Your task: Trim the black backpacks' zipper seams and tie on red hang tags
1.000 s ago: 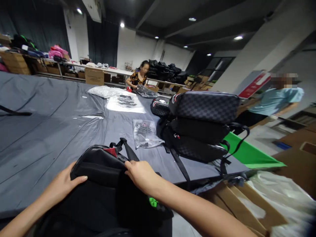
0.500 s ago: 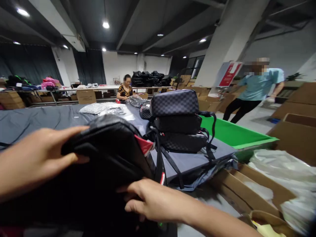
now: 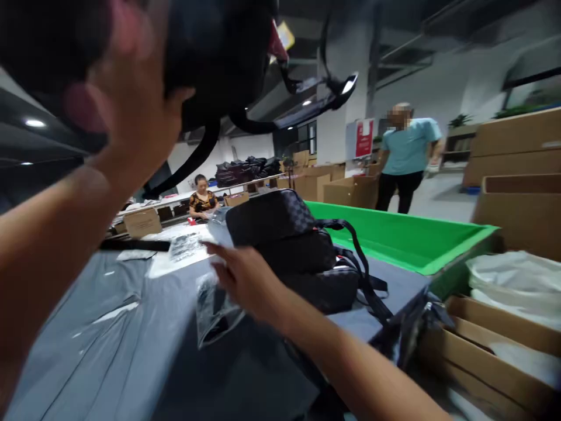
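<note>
A black backpack (image 3: pixel 219 52) hangs high at the upper left, blurred, its dark straps dangling and a red tag at its right side. My left hand (image 3: pixel 135 105) grips it from below, thumb pressed against its underside; the fingertips are smeared. Lower in the middle, my right hand (image 3: pixel 249 280) reaches over the table with its index finger stretched out and holds nothing visible. Just right of it rises a stack of black backpacks (image 3: pixel 302 257), the top one partly checkered, with straps hanging to the right. Beneath my right hand lies a clear plastic bag (image 3: pixel 213 313).
Grey cloth covers the table (image 3: pixel 114 351), with plastic packaging (image 3: pixel 184 248) farther back. A green-lined bin (image 3: pixel 394 234) adjoins its right side. Cardboard boxes (image 3: pixel 495 356) and a white sack (image 3: pixel 517 286) stand at right. One person (image 3: pixel 204 202) sits behind; another (image 3: pixel 407 152) stands beyond the bin.
My left hand has lifted the black backpack from the table front up to the upper left. My right hand has let go of it and now extends over the table. The view has shifted.
</note>
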A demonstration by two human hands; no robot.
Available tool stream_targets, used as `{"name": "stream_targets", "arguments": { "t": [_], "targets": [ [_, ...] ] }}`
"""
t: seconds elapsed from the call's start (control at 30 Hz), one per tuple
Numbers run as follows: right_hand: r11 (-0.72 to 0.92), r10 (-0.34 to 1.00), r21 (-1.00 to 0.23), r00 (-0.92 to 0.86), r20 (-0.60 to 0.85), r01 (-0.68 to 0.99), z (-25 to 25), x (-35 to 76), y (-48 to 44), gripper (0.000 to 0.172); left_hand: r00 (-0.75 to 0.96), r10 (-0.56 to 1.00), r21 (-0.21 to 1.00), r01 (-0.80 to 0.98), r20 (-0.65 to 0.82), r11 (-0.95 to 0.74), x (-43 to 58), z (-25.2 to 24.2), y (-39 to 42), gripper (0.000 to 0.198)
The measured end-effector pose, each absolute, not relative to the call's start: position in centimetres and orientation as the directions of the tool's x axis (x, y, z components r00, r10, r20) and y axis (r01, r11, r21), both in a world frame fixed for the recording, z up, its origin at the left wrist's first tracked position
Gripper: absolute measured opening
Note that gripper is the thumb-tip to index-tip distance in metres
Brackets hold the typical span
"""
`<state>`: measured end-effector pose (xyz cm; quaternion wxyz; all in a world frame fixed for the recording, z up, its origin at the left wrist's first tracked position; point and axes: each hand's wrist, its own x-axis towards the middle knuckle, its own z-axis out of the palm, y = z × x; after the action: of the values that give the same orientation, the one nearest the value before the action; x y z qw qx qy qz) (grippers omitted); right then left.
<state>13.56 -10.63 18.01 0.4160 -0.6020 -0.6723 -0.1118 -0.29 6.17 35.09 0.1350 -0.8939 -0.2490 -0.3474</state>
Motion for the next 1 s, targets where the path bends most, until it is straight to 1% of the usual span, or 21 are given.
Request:
{"name": "stream_targets", "arguments": {
  "t": [0.03,0.07,0.1,0.13,0.17,0.2,0.23,0.27,0.33,0.4,0.47,0.6,0.73,0.87,0.93,1.0],
  "targets": [
    [0.287,0.763,-0.418,0.058,0.644,0.862,14.8,14.6,-11.7,0.042,0.642,0.315,-0.092,0.518,0.699,-0.85,3.0,33.7,6.1,0.069],
    [0.292,0.808,-0.515,0.08,0.584,0.806,11.5,15.7,-12.8,0.039,0.653,0.279,-0.116,0.494,0.704,-0.862,6.3,32.2,5.9,0.069],
    [0.238,0.846,-0.627,0.16,0.509,0.742,8.2,16.8,-13.9,0.036,0.666,0.243,-0.141,0.467,0.705,-0.873,9.4,30.6,5.5,0.07],
    [0.138,0.869,-0.737,0.277,0.411,0.662,5.0,17.9,-14.9,0.036,0.679,0.205,-0.166,0.439,0.705,-0.883,12.5,29.1,5.2,0.07],
    [0.023,0.862,-0.823,0.406,0.303,0.567,1.9,19.1,-15.9,0.036,0.691,0.168,-0.191,0.412,0.703,-0.891,15.3,27.7,4.8,0.07],
    [-0.079,0.838,-0.874,0.507,0.202,0.479,-0.8,20.1,-16.8,0.037,0.703,0.136,-0.213,0.385,0.698,-0.898,18.0,26.6,4.5,0.07],
    [-0.154,0.814,-0.905,0.57,0.112,0.397,-3.3,21.1,-17.7,0.038,0.715,0.109,-0.231,0.361,0.691,-0.904,20.5,25.6,4.3,0.07],
    [-0.199,0.803,-0.925,0.594,0.035,0.324,-5.4,21.9,-18.4,0.039,0.725,0.086,-0.248,0.341,0.683,-0.907,22.9,24.8,4.1,0.07],
    [-0.238,0.794,-0.944,0.606,-0.052,0.23,-8.3,23.3,-19.6,0.041,0.734,0.059,-0.275,0.326,0.677,-0.904,26.9,23.5,4.2,0.068],
    [-0.235,0.781,-0.956,0.62,-0.077,0.177,-9.7,24.3,-20.0,0.043,0.72,0.042,-0.302,0.342,0.693,-0.89,29.8,22.6,4.4,0.066],
    [-0.212,0.762,-0.966,0.644,-0.068,0.149,-10.1,25.0,-19.6,0.045,0.698,0.024,-0.319,0.357,0.716,-0.878,31.7,22.0,4.8,0.066],
    [-0.174,0.761,-0.974,0.648,-0.039,0.146,-10.0,25.5,-17.3,0.043,0.69,0.009,-0.309,0.335,0.723,-0.89,33.1,21.8,5.7,0.07],
    [-0.161,0.79,-0.97,0.613,-0.016,0.181,-11.1,24.8,-16.1,0.041,0.683,-0.048,-0.262,0.214,0.729,-0.941,33.4,22.1,7.9,0.075],
    [-0.179,0.782,-0.97,0.622,-0.037,0.167,-12.2,24.2,-17.1,0.041,0.751,-0.067,-0.211,0.098,0.657,-0.973,33.0,22.1,9.9,0.079],
    [-0.199,0.768,-0.968,0.638,-0.059,0.151,-12.2,24.0,-17.6,0.042,0.758,-0.092,-0.207,0.058,0.646,-0.977,32.1,21.9,9.6,0.081],
    [-0.207,0.758,-0.967,0.649,-0.065,0.146,-12.0,23.7,-17.8,0.043,0.726,-0.15,-0.229,0.011,0.671,-0.973,30.5,21.3,8.6,0.08]
  ]
}}
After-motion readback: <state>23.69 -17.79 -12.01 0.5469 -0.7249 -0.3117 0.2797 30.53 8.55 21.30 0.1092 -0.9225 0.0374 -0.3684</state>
